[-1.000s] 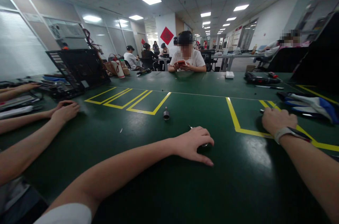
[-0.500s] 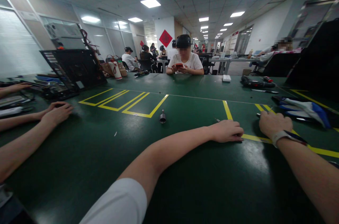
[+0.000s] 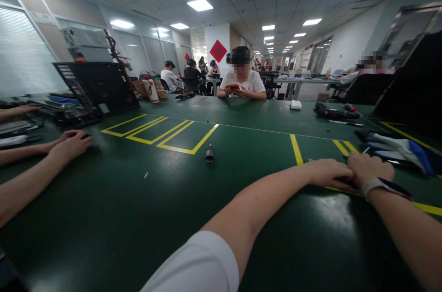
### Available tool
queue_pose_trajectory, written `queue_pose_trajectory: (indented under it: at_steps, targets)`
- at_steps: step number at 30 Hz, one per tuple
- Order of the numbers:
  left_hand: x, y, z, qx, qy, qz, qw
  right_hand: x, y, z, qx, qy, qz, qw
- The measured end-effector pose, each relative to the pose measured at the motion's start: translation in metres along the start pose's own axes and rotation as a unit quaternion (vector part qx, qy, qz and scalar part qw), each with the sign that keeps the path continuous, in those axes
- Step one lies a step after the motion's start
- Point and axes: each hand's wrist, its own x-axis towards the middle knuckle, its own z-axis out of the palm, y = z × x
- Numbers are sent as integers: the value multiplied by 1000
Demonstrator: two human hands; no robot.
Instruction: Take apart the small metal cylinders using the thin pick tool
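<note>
My left arm reaches across to the right, and my left hand [image 3: 328, 173] lies palm down on the green table [image 3: 241, 236] over a yellow tape line [image 3: 297, 149]. A thin metal piece [image 3: 310, 160] pokes out from behind it; the rest is hidden under the hand. My right hand [image 3: 369, 167], with a watch on the wrist, is closed in a fist and touches the left hand's fingertips. A thin dark tool [image 3: 345, 157] sticks out of the fist.
A small metal socket [image 3: 209, 154] stands mid-table beside yellow-taped boxes [image 3: 162, 133]. Blue-and-white gloves [image 3: 404, 147] lie at right, a power screwdriver [image 3: 333, 111] behind them. A co-worker's hands [image 3: 69, 143] rest at left by a black computer case [image 3: 96, 89]. A person [image 3: 241, 82] sits opposite.
My left hand has slid right along the table, with the thin metal piece, until it meets my right hand. My right hand has stayed about where it was.
</note>
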Motion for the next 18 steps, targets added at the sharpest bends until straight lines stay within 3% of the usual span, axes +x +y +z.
queue_pose_trajectory:
  at_steps: [10,14,18]
  targets:
    - [-7,16,-8,42,23,-46,998,-3,3,-5,28,-8,29,999]
    - [-25,32,-32,105,95,-52,989,-6,2,-11,42,-17,34,998]
    - [-74,42,-72,137,115,-90,980,-11,2,-18,57,2,9,998]
